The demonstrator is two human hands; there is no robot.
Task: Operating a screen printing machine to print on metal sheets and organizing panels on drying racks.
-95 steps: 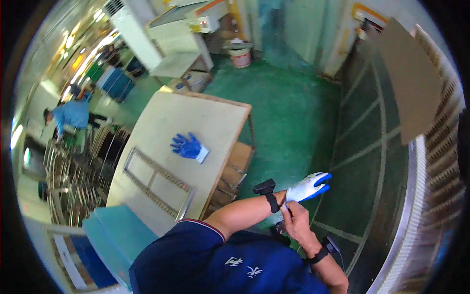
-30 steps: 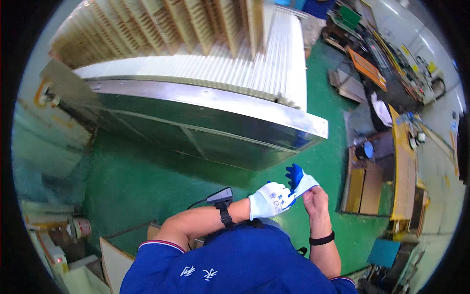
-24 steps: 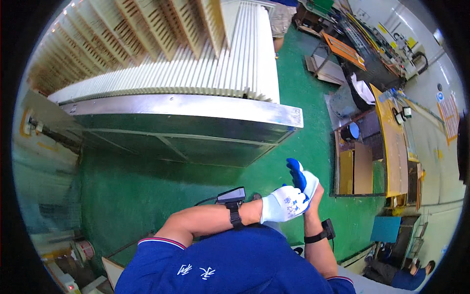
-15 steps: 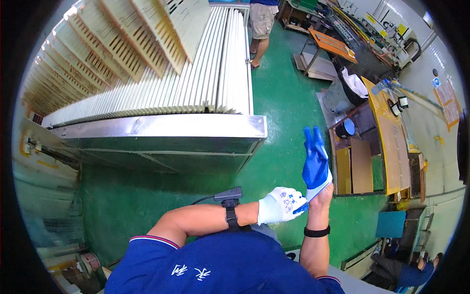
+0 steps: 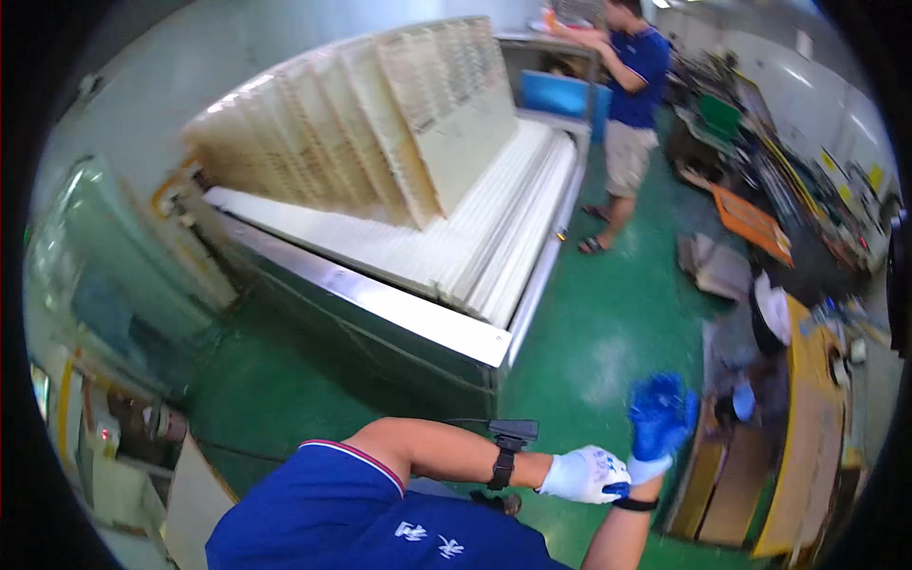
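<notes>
Glove, blue with a white cuff, covered the right hand, its spread too blurred to tell; the left hand, fingers curled, was beside that cuff, any hold unclear.

The left arm lies bent, left grip curled at the right wrist; the right grip points forward.

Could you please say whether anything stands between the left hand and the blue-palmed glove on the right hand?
Nothing visible does: the left hand is close beside the white cuff of that blue glove; blur hides whether they touch.
</notes>
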